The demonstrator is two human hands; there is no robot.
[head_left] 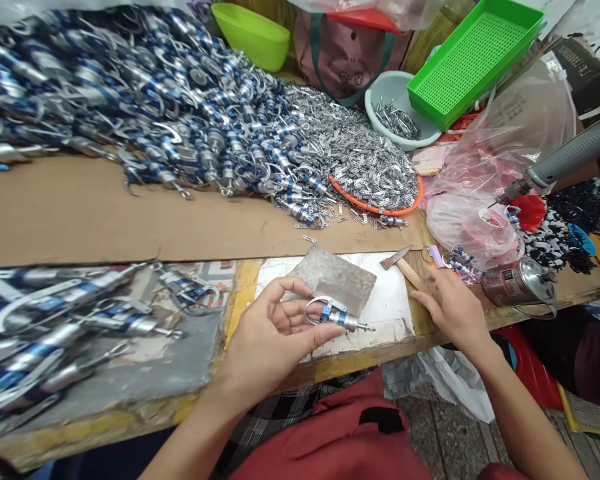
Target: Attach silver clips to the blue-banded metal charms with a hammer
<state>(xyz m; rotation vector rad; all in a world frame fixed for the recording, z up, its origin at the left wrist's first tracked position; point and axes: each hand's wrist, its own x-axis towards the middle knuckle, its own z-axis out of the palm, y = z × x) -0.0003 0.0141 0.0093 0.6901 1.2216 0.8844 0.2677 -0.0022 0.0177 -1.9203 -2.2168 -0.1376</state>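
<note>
Between the thumb and fingers of my left hand [275, 333] is a small blue-and-silver metal fitting [339, 316] with a curved arm and a thin pointed tip facing right. It is held just above the near edge of a flat grey metal block [333, 277], which lies on a white sheet [393, 307]. My right hand [455, 310] has its thumb and fingers around the handle end of a small hammer [407, 270]. The hammer's wooden handle slants down to the right, its dark head resting at the sheet's upper right.
A large heap of similar fittings [180, 100] covers the back left; more [45, 340] lie nearer. Small metal plates [375, 167] spill around an orange-rimmed tray. Rightward are a metal can [517, 280], plastic bags [470, 227], a grey power screwdriver [570, 157] and a green basket [475, 60].
</note>
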